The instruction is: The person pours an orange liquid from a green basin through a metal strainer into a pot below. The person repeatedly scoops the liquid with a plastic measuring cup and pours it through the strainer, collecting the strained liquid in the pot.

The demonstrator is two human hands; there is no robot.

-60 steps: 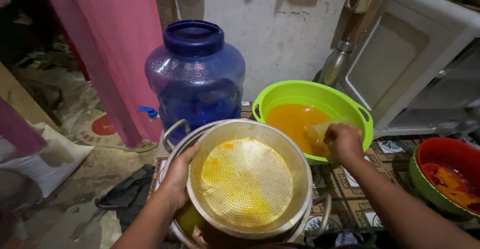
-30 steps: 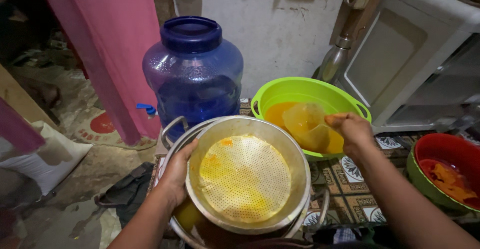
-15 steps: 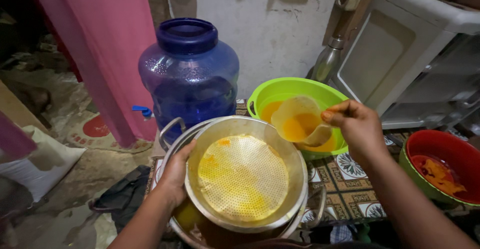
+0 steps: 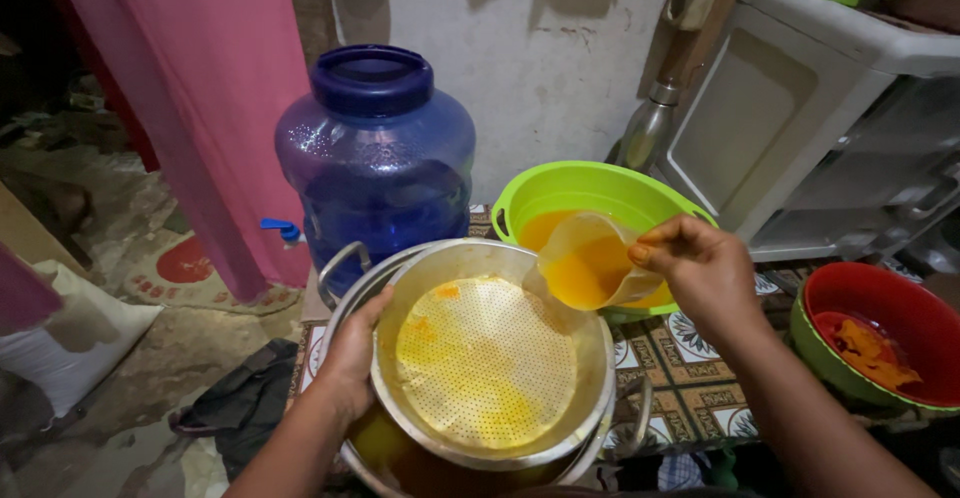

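Taking the metal strainer [image 4: 487, 358] as the landmark: well to its left a pink curtain [image 4: 200, 108] is seen hanging, with a dark cloth [image 4: 240, 408] on the floor below it. Behind the strainer, slightly left, a large blue water jug [image 4: 375, 173] stands upright, capped with a dark blue lid and fitted with a small blue tap; clear water appears to be held in it. The strainer itself is seated in a steel pot [image 4: 350, 288] with side handles; its perforated bottom is coated with yellow-orange residue, and orange liquid is visible in the pot beneath. The strainer's left rim is gripped by the left hand [image 4: 350, 363]. Above the strainer's right rim a translucent plastic cup [image 4: 590, 263], partly filled with orange liquid, is held tilted toward the strainer, clasped by the right hand [image 4: 705, 268]. Behind the cup, a green bowl [image 4: 590, 183] containing the same orange liquid rests on the patterned bench [image 4: 690, 358]. Far right of the strainer, a red bowl [image 4: 880, 328] holds orange pulp.
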